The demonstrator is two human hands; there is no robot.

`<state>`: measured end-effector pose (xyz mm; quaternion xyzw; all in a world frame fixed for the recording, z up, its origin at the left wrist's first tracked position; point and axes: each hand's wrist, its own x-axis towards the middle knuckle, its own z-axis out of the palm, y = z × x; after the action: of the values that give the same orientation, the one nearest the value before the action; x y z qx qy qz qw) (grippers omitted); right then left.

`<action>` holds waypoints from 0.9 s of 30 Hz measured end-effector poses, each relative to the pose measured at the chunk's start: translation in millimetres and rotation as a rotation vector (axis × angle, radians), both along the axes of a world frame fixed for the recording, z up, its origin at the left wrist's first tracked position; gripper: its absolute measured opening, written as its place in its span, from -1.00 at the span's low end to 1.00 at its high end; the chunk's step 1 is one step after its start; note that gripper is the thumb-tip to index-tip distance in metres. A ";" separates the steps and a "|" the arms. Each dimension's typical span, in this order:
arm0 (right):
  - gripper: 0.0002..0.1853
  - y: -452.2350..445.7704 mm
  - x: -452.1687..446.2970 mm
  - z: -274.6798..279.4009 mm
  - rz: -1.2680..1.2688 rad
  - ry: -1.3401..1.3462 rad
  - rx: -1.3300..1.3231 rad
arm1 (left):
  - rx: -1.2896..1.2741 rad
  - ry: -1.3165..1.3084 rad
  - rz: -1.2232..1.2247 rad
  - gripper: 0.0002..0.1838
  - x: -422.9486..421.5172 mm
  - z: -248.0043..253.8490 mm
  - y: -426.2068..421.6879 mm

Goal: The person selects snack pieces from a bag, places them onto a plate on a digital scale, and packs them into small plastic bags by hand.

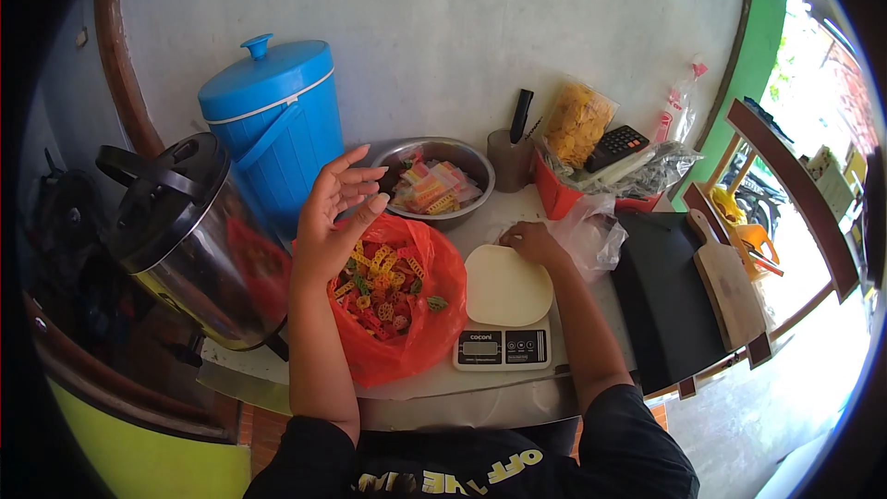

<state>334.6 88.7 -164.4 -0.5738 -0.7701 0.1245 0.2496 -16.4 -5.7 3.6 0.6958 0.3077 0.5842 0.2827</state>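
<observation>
A red plastic bag (420,263) lies open on the table, full of colourful dry snack pieces (383,286). My left hand (342,208) is raised over the bag's back left side, its fingers apart and holding nothing. To the right of the bag sits a cream kitchen scale (508,286) with nothing on its plate. My right hand (534,242) is low behind the scale's upper right edge, near a clear plastic bag (591,236); its fingertips are partly hidden, and I cannot make out what they touch. Behind the red bag, a metal bowl (482,171) holds small filled packets (434,187).
A steel container (199,249) and a blue lidded bucket (286,143) stand at left. At the back right, a red basket (552,196) holds a snack bag, a calculator (617,145) and plastic. A wooden board (727,282) rests on a black surface (661,291) at right.
</observation>
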 end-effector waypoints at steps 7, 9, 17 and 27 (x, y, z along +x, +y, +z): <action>-0.63 -10.6 0.2 6.9 -0.045 0.106 0.034 | 0.009 -0.016 -0.002 -0.40 -2.0 -0.7 1.5; -0.59 -14.4 0.9 10.0 -0.074 0.116 0.020 | 0.010 -0.018 -0.009 -0.40 -1.3 -1.4 1.0; -0.65 -3.7 4.6 31.9 -0.122 0.397 0.302 | -0.023 0.010 -0.040 -0.42 6.1 -6.6 5.6; -0.85 -65.7 -75.9 100.3 0.227 1.242 -0.094 | -0.275 -0.065 -0.229 -0.49 59.0 -57.5 28.6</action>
<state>258.7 22.9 -64.1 -0.3198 -0.5313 0.4938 0.6096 42.6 22.9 -53.8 0.6620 0.2941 0.5227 0.4496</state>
